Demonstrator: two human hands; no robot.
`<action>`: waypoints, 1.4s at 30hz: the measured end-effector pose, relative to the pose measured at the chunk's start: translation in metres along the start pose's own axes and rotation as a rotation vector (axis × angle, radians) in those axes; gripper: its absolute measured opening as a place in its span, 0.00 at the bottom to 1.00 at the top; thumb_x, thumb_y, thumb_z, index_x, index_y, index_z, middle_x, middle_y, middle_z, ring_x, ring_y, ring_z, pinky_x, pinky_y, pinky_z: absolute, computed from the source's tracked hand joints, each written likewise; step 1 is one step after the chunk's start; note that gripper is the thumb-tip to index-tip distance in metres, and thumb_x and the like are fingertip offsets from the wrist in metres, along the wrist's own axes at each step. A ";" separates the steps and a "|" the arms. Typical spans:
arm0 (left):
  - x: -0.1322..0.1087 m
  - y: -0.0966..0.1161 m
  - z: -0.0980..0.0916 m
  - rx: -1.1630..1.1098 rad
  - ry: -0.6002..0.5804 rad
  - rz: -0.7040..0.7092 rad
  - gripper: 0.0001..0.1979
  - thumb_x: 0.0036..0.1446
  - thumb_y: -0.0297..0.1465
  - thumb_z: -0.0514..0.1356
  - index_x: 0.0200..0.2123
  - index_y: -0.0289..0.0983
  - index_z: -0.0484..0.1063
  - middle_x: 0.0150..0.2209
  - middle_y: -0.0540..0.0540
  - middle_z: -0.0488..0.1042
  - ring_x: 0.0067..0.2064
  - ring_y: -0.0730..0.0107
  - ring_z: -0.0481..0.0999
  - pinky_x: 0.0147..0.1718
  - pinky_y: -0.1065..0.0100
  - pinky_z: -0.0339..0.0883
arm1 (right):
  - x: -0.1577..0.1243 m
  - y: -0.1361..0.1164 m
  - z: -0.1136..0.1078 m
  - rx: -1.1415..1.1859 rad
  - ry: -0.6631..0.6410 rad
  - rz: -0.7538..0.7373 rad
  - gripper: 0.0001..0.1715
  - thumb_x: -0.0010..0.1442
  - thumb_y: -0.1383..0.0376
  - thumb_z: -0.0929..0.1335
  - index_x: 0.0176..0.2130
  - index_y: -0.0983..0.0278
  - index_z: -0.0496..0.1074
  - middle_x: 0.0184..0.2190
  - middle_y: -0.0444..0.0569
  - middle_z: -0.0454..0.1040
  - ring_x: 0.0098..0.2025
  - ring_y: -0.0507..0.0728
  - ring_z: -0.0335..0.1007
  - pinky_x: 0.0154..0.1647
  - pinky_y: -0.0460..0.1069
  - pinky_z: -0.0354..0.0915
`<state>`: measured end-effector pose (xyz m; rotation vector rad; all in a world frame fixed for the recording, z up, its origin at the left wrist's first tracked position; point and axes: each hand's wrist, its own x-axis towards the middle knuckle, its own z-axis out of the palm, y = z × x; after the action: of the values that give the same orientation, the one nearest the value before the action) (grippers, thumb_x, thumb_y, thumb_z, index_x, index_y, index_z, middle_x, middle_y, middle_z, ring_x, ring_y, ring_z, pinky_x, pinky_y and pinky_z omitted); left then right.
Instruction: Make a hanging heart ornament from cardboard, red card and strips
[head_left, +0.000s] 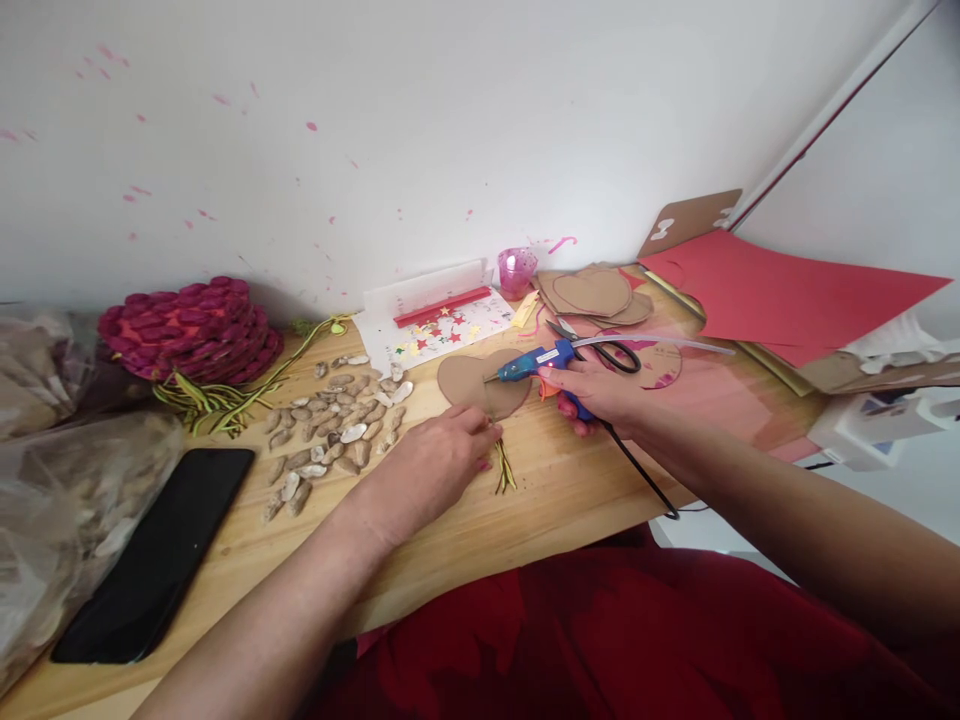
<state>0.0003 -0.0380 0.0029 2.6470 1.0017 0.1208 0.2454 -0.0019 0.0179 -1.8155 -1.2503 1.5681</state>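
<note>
In my right hand is a blue hot glue gun with an orange trigger, a clear glue stick poking from its back. Its nozzle points left over a brown cardboard heart lying flat on the wooden table. My left hand pinches a small bunch of yellow-green and dark strands at the heart's lower edge. The strands hang toward the table's front edge. Just behind the glue gun lie black-handled scissors, partly covered by it.
Peanut shells are spread left of the heart. Further left are a black phone, plastic bags and stacked magenta pieces. Behind lie star stickers on paper, a pink cup and stacked cardboard hearts. Red paper covers the right.
</note>
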 end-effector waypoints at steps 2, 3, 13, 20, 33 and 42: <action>0.000 0.000 0.000 0.018 0.000 -0.002 0.15 0.71 0.30 0.53 0.57 0.41 0.73 0.53 0.42 0.73 0.56 0.59 0.74 0.54 0.61 0.69 | -0.001 -0.001 0.001 0.003 0.012 -0.006 0.12 0.73 0.57 0.63 0.45 0.63 0.68 0.15 0.36 0.64 0.11 0.48 0.60 0.11 0.41 0.51; 0.000 0.000 0.000 0.025 0.001 0.000 0.15 0.71 0.30 0.53 0.56 0.41 0.73 0.52 0.42 0.73 0.55 0.59 0.74 0.54 0.61 0.69 | -0.002 -0.002 0.001 0.013 0.015 -0.008 0.12 0.73 0.57 0.63 0.45 0.63 0.68 0.15 0.37 0.64 0.11 0.48 0.60 0.11 0.41 0.52; 0.000 -0.001 0.001 0.024 0.009 0.002 0.16 0.70 0.30 0.54 0.57 0.41 0.72 0.53 0.42 0.73 0.55 0.59 0.74 0.54 0.62 0.69 | -0.007 0.001 0.001 0.030 0.003 0.009 0.11 0.72 0.57 0.64 0.40 0.62 0.67 0.15 0.37 0.64 0.11 0.48 0.58 0.10 0.41 0.50; 0.000 0.000 0.000 0.032 0.006 0.001 0.16 0.71 0.31 0.53 0.58 0.41 0.72 0.53 0.42 0.74 0.55 0.60 0.74 0.53 0.63 0.70 | -0.001 -0.002 0.003 0.021 0.012 -0.007 0.12 0.73 0.57 0.63 0.45 0.63 0.68 0.15 0.36 0.64 0.11 0.48 0.60 0.10 0.41 0.49; 0.000 -0.002 0.002 0.037 0.024 0.012 0.15 0.70 0.30 0.54 0.57 0.41 0.73 0.53 0.42 0.74 0.56 0.60 0.75 0.53 0.62 0.71 | 0.010 0.001 0.001 0.051 0.029 -0.053 0.12 0.72 0.58 0.64 0.39 0.63 0.67 0.15 0.37 0.64 0.11 0.48 0.59 0.10 0.42 0.52; 0.000 -0.002 0.000 0.070 0.014 -0.001 0.18 0.70 0.27 0.53 0.60 0.40 0.70 0.57 0.42 0.74 0.56 0.60 0.76 0.53 0.63 0.71 | -0.007 0.012 -0.010 0.137 -0.029 -0.007 0.13 0.70 0.56 0.66 0.37 0.60 0.65 0.15 0.37 0.63 0.12 0.48 0.55 0.09 0.42 0.54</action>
<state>-0.0009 -0.0367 0.0028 2.7121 1.0289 0.1059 0.2588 -0.0112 0.0145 -1.7068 -1.1306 1.6404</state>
